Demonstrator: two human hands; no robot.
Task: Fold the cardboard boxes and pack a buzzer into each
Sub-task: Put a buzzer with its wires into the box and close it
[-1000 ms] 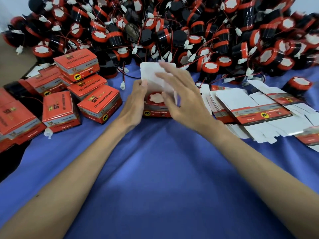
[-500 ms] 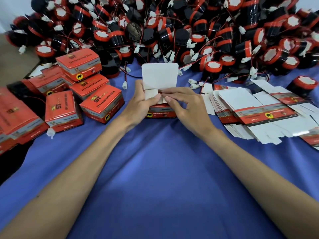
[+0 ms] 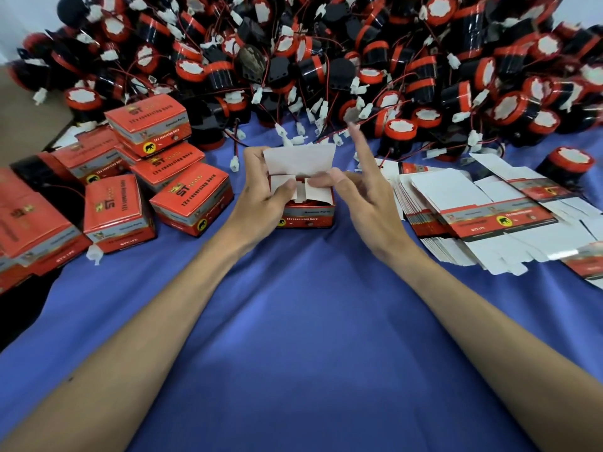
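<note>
While my left thumb (image 3: pixel 283 192) presses one side flap down and the fingers (image 3: pixel 253 155) curl behind the lid (image 3: pixel 298 159), I grip the box (image 3: pixel 305 217) steady on the blue cloth (image 3: pixel 293 321) with my left hand (image 3: pixel 257 195). My right hand (image 3: pixel 365 197) is spread, index raised, only its thumb pinning the other flap, which leaves the lid free to fold over the buzzer (image 3: pixel 301 200) inside. Packed boxes (image 3: pixel 191 197) sit left, flat blanks (image 3: pixel 456 194) right.

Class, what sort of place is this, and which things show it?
Probably a packing bench: a heap of loose buzzers at the back, flat cartons stacked on the right, finished red boxes on the left, one open box held by the left hand.
</note>
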